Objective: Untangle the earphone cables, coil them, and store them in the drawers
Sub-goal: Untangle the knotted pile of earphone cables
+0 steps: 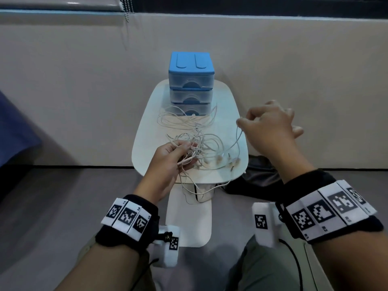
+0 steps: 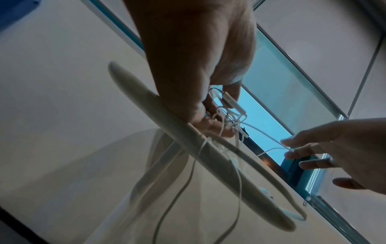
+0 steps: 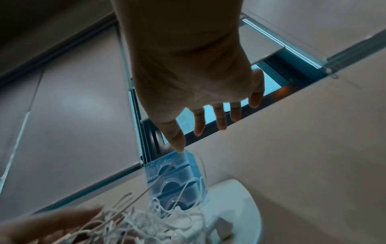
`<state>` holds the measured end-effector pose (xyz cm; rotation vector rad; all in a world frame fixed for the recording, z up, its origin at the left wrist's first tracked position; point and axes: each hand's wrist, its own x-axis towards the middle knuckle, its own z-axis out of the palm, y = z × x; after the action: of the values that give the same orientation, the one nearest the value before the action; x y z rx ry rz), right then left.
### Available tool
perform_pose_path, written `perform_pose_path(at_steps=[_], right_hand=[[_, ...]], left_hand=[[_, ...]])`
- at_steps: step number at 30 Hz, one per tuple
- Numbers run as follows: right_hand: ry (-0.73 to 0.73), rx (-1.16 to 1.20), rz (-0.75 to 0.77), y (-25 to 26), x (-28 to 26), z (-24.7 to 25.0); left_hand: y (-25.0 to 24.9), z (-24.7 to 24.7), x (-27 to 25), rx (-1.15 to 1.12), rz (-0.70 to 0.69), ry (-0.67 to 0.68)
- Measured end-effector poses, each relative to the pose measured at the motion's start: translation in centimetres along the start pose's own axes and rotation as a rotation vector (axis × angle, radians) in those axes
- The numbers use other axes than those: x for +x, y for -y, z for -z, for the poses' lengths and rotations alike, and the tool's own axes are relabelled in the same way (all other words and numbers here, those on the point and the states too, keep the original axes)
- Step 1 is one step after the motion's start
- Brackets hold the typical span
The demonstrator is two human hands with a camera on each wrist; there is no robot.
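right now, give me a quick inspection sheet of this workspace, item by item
surface: small white oval table, on a pedestal base.
job's things: tangled white earphone cables on the table; blue three-drawer unit at the far end, all drawers closed.
clutter: dark bag on the floor right of the table.
grippers: left hand grips a bunch of the tangle at the near edge; right hand is raised, pinching one strand and lifting it out.
cables: several loops hang over the table's near edge; earbuds and a plug lie near the front right.
surroundings: beige wall behind, grey floor, bead chain of a blind at upper left.
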<state>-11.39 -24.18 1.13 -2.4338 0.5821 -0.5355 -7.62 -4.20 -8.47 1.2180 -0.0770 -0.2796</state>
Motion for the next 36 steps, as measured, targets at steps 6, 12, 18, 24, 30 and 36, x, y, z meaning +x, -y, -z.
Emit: perform_pose_path(at_steps=[6, 12, 18, 24, 30, 36], right_hand=[[0.115, -0.1, 0.264, -0.3, -1.9, -0.5], [0.489, -0.26, 0.492, 0.3, -4.0, -2.9], [0.52, -0.3, 0.494, -0.7, -4.1, -4.2], [0.328, 0.147, 0.541, 0.0, -2.7, -4.8], [0.43, -0.014, 0.707, 1.9, -1.0, -6.5], [0.515, -0.182, 0.802, 2.7, 0.1, -6.4]], left_hand=[[0.0, -0.4, 0.1, 0.07, -0.001, -0.023], [-0.1, -0.3, 0.2, 0.066, -0.014, -0.034], [-0.1, -0.1, 0.4, 0.06, -0.009, -0.041], [-0.5, -0.2, 0.2, -0.024, 0.001, 0.0], [-0.6, -0.1, 0.1, 0.013, -0.013, 0.031], [0.3, 0.2, 0.7, 0.096, -0.059, 0.02]])
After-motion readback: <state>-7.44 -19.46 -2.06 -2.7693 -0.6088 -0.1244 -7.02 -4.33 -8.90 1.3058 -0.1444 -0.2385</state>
